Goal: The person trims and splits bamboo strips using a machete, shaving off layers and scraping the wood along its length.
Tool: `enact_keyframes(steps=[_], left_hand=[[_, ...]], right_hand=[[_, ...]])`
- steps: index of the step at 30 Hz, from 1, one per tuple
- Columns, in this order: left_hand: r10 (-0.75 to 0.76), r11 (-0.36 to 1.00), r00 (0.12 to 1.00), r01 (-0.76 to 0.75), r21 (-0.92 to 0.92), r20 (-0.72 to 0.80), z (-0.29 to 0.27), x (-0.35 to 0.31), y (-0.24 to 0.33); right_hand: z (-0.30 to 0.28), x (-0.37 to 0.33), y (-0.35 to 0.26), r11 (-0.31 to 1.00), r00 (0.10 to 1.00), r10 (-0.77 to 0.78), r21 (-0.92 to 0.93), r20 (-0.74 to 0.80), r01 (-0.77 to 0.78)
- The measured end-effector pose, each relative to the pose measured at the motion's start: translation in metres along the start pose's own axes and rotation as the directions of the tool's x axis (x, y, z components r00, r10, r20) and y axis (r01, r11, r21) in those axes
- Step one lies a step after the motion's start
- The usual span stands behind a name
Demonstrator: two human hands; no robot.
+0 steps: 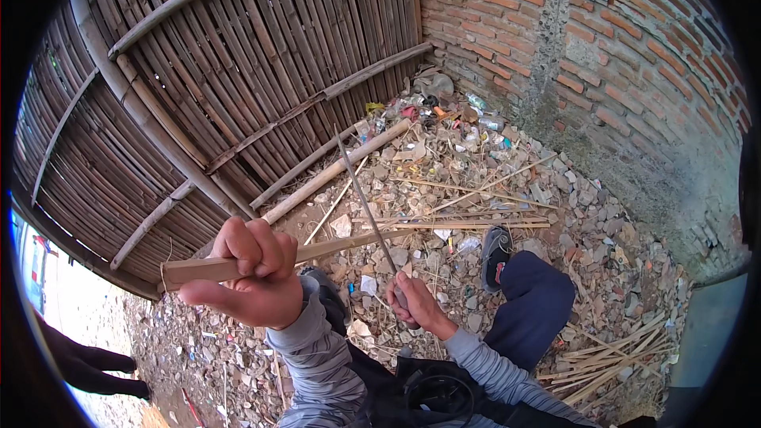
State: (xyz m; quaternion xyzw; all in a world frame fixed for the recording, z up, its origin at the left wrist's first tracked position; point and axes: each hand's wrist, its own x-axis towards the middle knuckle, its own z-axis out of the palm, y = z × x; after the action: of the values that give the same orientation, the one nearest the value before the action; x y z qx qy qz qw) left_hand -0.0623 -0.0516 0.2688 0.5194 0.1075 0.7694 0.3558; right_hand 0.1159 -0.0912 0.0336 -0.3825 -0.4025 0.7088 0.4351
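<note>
My left hand (265, 289) is closed round a split bamboo strip (341, 246). The strip's thick end juts out left of the fist, and its thinner end reaches right over the rubble. In my right hand (420, 307) is the handle of a long, narrow-bladed knife (366, 204), its dark blade slanting up and to the left. In this view blade and strip cross near the strip's thin end; whether they touch I cannot tell.
Rubble and litter (468, 135) cover the ground. Several bamboo strips (491, 223) lie ahead, with a pile of thin strips (610, 364) at lower right. A bamboo fence (269, 55) stands left, a brick wall (507, 40) right. A bamboo pole (337, 170) lies along the fence's foot.
</note>
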Motion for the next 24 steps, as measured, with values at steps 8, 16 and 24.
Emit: enact_keyframes(steps=[8,16,24], left_hand=[[0.084,0.988,0.978,-0.057,-0.143,0.191,-0.022,0.009,-0.010],[0.144,0.973,0.961,-0.093,-0.213,0.237,-0.035,0.011,-0.014],[0.198,0.969,0.933,-0.141,-0.201,0.299,-0.021,0.003,-0.008]], right_hand=[[0.018,0.004,-0.002,0.999,0.995,0.029,-0.042,0.100,-0.025],[0.034,0.006,-0.008,0.997,0.995,0.072,-0.016,0.064,-0.071],[0.006,0.039,0.051,0.999,0.995,-0.047,-0.015,0.090,0.049]])
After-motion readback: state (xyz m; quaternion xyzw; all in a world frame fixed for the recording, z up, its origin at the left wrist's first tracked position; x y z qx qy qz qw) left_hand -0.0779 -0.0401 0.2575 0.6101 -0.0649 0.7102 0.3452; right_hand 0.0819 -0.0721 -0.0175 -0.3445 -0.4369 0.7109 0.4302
